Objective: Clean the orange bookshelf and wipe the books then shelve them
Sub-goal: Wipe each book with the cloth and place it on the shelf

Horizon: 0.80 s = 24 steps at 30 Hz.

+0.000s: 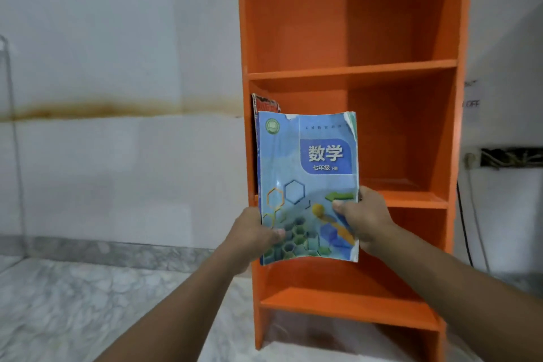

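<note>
1. The left hand [252,232] grips the lower left edge of a blue mathematics textbook [308,185]; its thumb lies across the front cover near the bottom corner, and the other fingers are closed behind the book, hidden from view.
2. The textbook stands upright between the two hands, front cover facing the camera, and reaches up well above both thumbs. Its cover is worn, with a torn top right corner.
3. Just behind the textbook's upper left corner, above the left hand's fingers, the top of a red-covered book [266,103] leans against the left wall of the orange bookshelf [352,67], in the same middle compartment that the textbook is held in front of.
4. The right hand [364,217] clamps the lower right edge of the textbook; its thumb presses on the cover beside a green arrow graphic, and the remaining fingers wrap around behind the spine edge.
5. To the right of the right hand's fingers, the middle shelf board runs bare to the bookshelf's right wall.
6. Beyond that wall, further right, a black cable [464,223] hangs down the white wall.
</note>
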{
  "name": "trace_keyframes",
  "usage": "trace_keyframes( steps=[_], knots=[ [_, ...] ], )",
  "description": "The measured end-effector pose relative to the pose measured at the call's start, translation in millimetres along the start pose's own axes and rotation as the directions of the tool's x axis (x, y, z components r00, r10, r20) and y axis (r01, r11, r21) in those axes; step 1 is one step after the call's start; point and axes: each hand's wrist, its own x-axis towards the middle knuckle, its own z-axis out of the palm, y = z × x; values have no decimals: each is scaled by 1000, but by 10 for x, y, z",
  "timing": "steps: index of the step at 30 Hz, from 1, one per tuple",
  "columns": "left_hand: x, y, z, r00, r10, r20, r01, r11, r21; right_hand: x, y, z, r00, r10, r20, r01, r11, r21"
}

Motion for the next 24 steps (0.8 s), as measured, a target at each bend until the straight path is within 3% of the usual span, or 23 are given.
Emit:
trace_keyframes(
  steps=[5,12,19,24],
  knots=[
    [182,98,-264,998,36,-51,-36,999,-10,348,-268,240,1000,-19,15,21,989,-148],
    [469,246,-322,988,75,-137,-60,992,114,749,-417,479,996,-35,-85,10,960,-281],
    [895,246,-150,995,15,-98,28,909,416,1271,-417,487,994,-72,-86,33,922,-387],
    [1304,219,61,958,21,-286,108,897,429,1756,-300,520,999,-37,-16,29,934,-356]
  ],
)
